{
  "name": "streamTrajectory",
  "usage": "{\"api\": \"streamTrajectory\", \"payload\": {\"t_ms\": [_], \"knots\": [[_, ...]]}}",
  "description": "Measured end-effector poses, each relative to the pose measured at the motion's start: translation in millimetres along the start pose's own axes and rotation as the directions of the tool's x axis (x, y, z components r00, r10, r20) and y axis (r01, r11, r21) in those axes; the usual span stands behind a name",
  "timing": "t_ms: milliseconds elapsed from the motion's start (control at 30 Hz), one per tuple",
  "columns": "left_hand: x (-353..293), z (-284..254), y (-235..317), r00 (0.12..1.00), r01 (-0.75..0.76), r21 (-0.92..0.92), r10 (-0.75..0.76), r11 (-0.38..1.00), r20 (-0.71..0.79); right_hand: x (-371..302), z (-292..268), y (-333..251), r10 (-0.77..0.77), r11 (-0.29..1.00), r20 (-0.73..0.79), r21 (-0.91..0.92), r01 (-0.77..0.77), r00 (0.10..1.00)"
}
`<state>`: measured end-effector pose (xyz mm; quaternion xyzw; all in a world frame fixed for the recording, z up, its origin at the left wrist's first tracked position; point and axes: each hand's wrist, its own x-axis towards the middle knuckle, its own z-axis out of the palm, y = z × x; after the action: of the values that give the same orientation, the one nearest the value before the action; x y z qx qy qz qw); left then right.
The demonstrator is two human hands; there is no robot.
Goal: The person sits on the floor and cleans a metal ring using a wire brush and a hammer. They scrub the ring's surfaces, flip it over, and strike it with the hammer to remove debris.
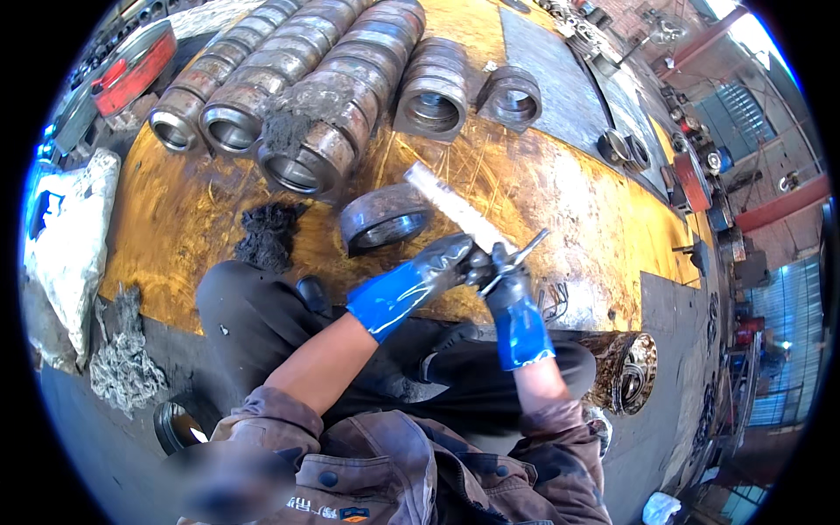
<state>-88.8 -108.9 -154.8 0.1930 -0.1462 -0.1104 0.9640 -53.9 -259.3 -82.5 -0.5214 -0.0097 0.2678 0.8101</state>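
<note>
My two hands meet over the front edge of the yellow sheet, both in blue gloves with dark, greasy palms and fingers. My left hand [446, 262] has its fingers curled in and pressed together against the right; what they pinch is hidden. My right hand [509, 284] is closed around a thin metal rod [530, 246] that sticks out up and to the right. A long whitish strip [455, 206] runs from the fingertips toward the far left; I cannot tell whether it is held or lies on the sheet. Just left of it, a thick steel ring [385, 217] rests on its side.
Rows of greasy steel rings [350, 79] fill the far left, with shorter rows beside them. Dark rags [269, 234] lie left of the single ring. A grimy can [632, 372] stands by my right knee. Thin wire loops [553, 300] lie near my right hand. A white sack [74, 249] is at left.
</note>
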Motion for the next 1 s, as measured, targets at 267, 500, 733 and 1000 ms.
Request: {"api": "streamTrajectory", "payload": {"t_ms": [267, 500, 733, 1000], "knots": [[-4, 11, 20, 0.927, -0.109, 0.263, 0.194, 0.959, -0.321, -32, 6, 34, 0.181, 0.981, 0.03, 0.067, -0.183, 0.983], [14, -11, 32, 0.951, -0.074, -0.011, 0.067, 0.997, -0.303, -50, -12, -5, 0.24, 0.97, 0.129, 0.006, -0.242, 0.962], [10, -73, 84, 0.876, -0.4, -0.337, 0.248, 0.853, -0.413, -10, -44, -13, 0.272, 0.952, 0.186, -0.194, -0.236, 0.944], [-12, -161, 118, 0.38, 0.426, 0.884, 0.925, -0.194, 0.02, 74, -72, -42, -0.004, 0.434, 0.457, -0.8, 0.413, 0.889]]}}
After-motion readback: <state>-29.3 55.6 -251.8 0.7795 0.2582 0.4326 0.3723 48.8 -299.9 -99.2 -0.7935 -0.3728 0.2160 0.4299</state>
